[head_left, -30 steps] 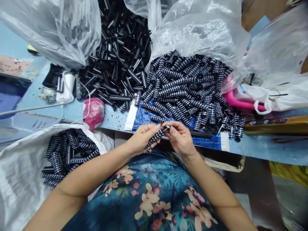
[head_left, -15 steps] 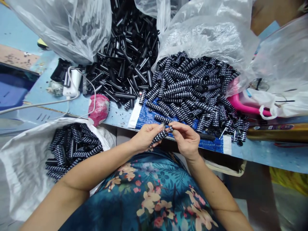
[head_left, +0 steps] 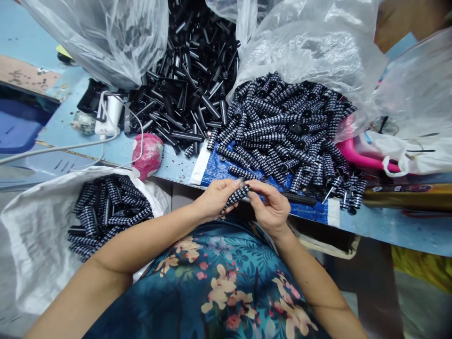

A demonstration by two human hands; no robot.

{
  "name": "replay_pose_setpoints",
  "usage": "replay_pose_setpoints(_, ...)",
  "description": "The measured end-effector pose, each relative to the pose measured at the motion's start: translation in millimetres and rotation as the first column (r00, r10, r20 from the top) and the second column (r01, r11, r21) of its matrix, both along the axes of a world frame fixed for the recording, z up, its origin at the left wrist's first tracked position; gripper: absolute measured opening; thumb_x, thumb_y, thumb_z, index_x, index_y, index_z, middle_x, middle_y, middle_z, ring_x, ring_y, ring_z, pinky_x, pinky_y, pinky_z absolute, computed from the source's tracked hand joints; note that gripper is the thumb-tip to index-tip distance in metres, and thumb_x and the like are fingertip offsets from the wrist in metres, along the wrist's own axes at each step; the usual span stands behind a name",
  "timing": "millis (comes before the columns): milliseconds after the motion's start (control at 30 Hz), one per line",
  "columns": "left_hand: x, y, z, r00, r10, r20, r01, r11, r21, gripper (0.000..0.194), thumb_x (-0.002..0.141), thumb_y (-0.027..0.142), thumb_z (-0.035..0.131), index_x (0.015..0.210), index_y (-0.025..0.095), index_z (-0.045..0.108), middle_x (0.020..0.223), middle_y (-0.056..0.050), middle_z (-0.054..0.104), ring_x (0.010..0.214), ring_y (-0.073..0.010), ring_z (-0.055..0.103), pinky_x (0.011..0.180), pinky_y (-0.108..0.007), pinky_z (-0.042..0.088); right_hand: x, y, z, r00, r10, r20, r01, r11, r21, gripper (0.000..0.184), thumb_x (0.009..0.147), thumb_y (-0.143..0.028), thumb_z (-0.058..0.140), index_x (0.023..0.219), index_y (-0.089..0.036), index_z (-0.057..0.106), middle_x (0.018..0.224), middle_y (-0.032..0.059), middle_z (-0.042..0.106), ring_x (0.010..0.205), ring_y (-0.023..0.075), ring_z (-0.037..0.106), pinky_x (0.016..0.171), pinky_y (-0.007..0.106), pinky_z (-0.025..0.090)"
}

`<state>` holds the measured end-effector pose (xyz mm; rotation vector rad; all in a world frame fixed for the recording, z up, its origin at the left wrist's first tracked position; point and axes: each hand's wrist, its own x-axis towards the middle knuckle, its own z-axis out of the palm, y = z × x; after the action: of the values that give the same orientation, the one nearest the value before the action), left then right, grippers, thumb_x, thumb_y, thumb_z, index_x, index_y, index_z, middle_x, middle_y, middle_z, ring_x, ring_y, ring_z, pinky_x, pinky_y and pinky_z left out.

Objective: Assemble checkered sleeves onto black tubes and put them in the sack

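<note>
My left hand (head_left: 214, 200) is closed around a short patterned black-and-white tube (head_left: 235, 196) at the table's near edge. My right hand (head_left: 270, 205) pinches the upper end of the same tube with thumb and fingertips. Just beyond my hands lies a big heap of patterned tubes (head_left: 282, 127) on a blue sheet (head_left: 219, 170). A pile of plain black tubes (head_left: 190, 80) spills from a clear bag behind it. To my left, an open white sack (head_left: 31, 235) holds several more patterned tubes (head_left: 106, 214).
Clear plastic bags (head_left: 106, 37) crowd the back of the table. A pink wad (head_left: 148, 153), a white charger with cable (head_left: 108, 115) and a black box sit at the left. A pink plastic piece (head_left: 356, 155) and white bags lie at the right.
Both hands stay together on the tube; the right fingers have shifted slightly at its end. The view has drifted a little, so everything sits slightly further right and lower.
</note>
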<state>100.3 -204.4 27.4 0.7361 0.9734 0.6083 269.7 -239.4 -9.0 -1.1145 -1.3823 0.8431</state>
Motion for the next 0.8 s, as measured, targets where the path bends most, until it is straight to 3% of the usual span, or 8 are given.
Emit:
replay_pose_setpoints(200, 8.2, 2.3, -0.5, 0.981, 0.190, 0.042, -0.188, 0.981, -0.053, 0.042, 0.091, 0.057, 0.061, 0.081, 0.017, 0.053, 0.058, 0.003, 0.054, 0.040, -0.0060, 0.042, 0.038, -0.017, 0.029, -5.6, 6.1, -2.0, 0.859, 0.050, 0.510, -0.187, 0.957, 0.222, 0.114, 0.067, -0.052, 0.089, 0.159, -0.022, 0.029, 0.157, 0.0175, 0.045, 0.143, 0.0394, 0.046, 0.118, 0.059, 0.042)
replay_pose_setpoints(333, 4.7, -0.2, 0.8, 0.992, 0.120, 0.040, -0.120, 0.993, 0.003, 0.042, 0.093, 0.060, 0.053, 0.082, 0.019, 0.051, 0.064, 0.002, 0.054, 0.046, -0.0083, 0.044, 0.043, -0.019, 0.032, -15.1, 12.0, -10.5, 0.822, 0.001, 0.570, -0.206, 0.933, 0.296, 0.111, 0.074, -0.048, 0.085, 0.162, -0.021, 0.022, 0.154, 0.0186, 0.048, 0.139, 0.0386, 0.051, 0.114, 0.057, 0.048)
replay_pose_setpoints(433, -20.3, 12.8, 4.5, 0.979, 0.044, -0.199, 0.027, 0.940, 0.341, 0.033, 0.096, 0.049, 0.051, 0.088, 0.018, 0.058, 0.077, -0.003, 0.062, 0.066, -0.0148, 0.056, 0.060, -0.027, 0.046, -10.5, 12.6, -9.3, 0.845, -0.001, 0.534, -0.179, 0.942, 0.285, 0.107, 0.074, -0.047, 0.084, 0.161, -0.023, 0.027, 0.152, 0.0164, 0.051, 0.136, 0.0385, 0.054, 0.113, 0.058, 0.049)
replay_pose_setpoints(500, -49.7, 36.2, 5.9, 0.860, 0.196, -0.471, 0.176, 0.752, 0.635, 0.023, 0.094, 0.038, 0.055, 0.099, 0.017, 0.065, 0.095, -0.009, 0.067, 0.089, -0.0215, 0.061, 0.080, -0.035, 0.048, -2.5, 11.1, -6.5, 0.875, 0.021, 0.483, -0.140, 0.967, 0.211, 0.105, 0.070, -0.046, 0.086, 0.158, -0.024, 0.034, 0.151, 0.0150, 0.051, 0.136, 0.0386, 0.054, 0.114, 0.058, 0.048)
replay_pose_setpoints(567, -83.0, 69.1, 4.0, 0.618, 0.427, -0.660, 0.402, 0.550, 0.732, 0.023, 0.090, 0.031, 0.059, 0.105, 0.016, 0.067, 0.107, -0.015, 0.068, 0.103, -0.0285, 0.057, 0.090, -0.043, 0.043, 4.4, 9.0, -5.0, 0.915, 0.063, 0.398, -0.111, 0.989, 0.097, 0.102, 0.067, -0.045, 0.088, 0.155, -0.025, 0.040, 0.151, 0.0140, 0.051, 0.137, 0.0383, 0.052, 0.115, 0.058, 0.047)
replay_pose_setpoints(633, -111.3, 103.6, -1.0, 0.378, 0.484, -0.789, 0.651, 0.468, 0.598, 0.019, 0.089, 0.024, 0.057, 0.101, 0.016, 0.069, 0.103, -0.016, 0.069, 0.101, -0.0308, 0.056, 0.089, -0.046, 0.041, 6.6, 6.6, -5.9, 0.950, 0.132, 0.283, -0.136, 0.991, -0.004, 0.100, 0.066, -0.046, 0.088, 0.153, -0.026, 0.043, 0.151, 0.0139, 0.051, 0.138, 0.0373, 0.051, 0.115, 0.055, 0.047)
replay_pose_setpoints(700, -128.9, 130.0, -5.9, 0.218, 0.479, -0.850, 0.795, 0.417, 0.439, 0.016, 0.089, 0.019, 0.053, 0.088, 0.018, 0.069, 0.092, -0.014, 0.069, 0.093, -0.0296, 0.055, 0.082, -0.045, 0.040, 6.1, 4.5, -9.0, 0.963, 0.212, 0.169, -0.203, 0.977, -0.069, 0.100, 0.066, -0.047, 0.089, 0.152, -0.025, 0.044, 0.151, 0.0147, 0.051, 0.139, 0.0363, 0.051, 0.115, 0.053, 0.047)
replay_pose_setpoints(800, -137.0, 141.0, -4.9, 0.184, 0.545, -0.818, 0.821, 0.372, 0.433, 0.020, 0.090, 0.019, 0.051, 0.077, 0.020, 0.067, 0.085, -0.012, 0.067, 0.087, -0.0276, 0.054, 0.078, -0.044, 0.039, 13.8, 1.6, -15.4, 0.965, 0.263, 0.011, -0.260, 0.958, -0.120, 0.099, 0.068, -0.051, 0.087, 0.152, -0.024, 0.043, 0.152, 0.0161, 0.050, 0.140, 0.0350, 0.051, 0.117, 0.053, 0.044)
